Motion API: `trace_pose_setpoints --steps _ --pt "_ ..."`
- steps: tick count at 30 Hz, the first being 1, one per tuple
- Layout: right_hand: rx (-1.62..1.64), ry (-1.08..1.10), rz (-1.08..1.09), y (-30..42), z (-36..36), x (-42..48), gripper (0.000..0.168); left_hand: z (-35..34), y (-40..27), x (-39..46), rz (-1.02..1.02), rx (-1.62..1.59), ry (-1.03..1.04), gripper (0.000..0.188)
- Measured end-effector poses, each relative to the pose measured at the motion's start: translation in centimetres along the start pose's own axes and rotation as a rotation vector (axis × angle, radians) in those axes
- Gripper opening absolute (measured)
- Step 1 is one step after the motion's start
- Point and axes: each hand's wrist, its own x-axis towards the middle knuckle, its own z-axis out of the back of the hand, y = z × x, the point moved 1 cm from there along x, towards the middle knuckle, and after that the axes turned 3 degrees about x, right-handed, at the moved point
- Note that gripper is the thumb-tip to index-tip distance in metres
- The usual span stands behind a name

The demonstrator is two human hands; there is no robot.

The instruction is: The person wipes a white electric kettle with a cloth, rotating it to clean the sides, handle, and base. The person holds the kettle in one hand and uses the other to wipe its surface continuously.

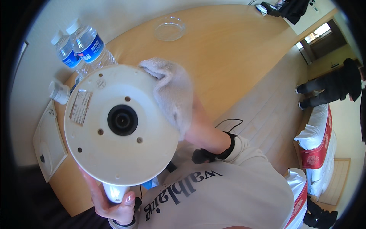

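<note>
A white electric kettle [154, 111] is tipped so that its round underside faces me, with a black connector socket in the middle, several screw holes and a printed label. My left hand [114, 207] grips its white handle [115, 191] from below. A pale grey towel [174, 91] covers most of my right hand [191, 126] and lies against the kettle's right rim. The fingers under the cloth are hidden. To the left, a white tray [54, 137] with a round power base [44, 161] sits at the edge of the wooden desk [217, 57].
Two water bottles [90, 45] and a white cup [59, 93] stand behind the kettle by the wall. A clear glass ashtray [169, 29] lies farther along the desk. At right are a person in dark clothes [328, 83] and beds with red runners [317, 153].
</note>
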Motion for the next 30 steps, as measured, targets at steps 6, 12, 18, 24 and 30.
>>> trace_pose_setpoints --steps 6,12,18,24,30 --pt "-0.332 0.165 0.280 -0.5 0.2 -0.7 0.053 0.0 0.1 -1.3 -0.081 0.140 -0.123 0.093" --pt "0.006 0.038 0.062 -0.4 0.6 -0.3 0.059 -0.6 1.3 -1.5 -0.282 0.196 -0.190 0.087" --pt "-0.243 0.106 0.424 -3.3 2.0 0.5 0.061 -0.2 1.5 -1.2 -0.041 0.027 -0.293 0.074" --pt "-0.041 0.277 0.156 -4.2 3.3 3.4 0.064 0.2 1.8 -1.2 -0.061 0.001 -0.229 0.074" --pt "-0.280 0.304 0.447 0.1 1.3 0.1 0.051 -0.4 2.0 -2.9 -0.077 -0.060 -0.122 0.083"
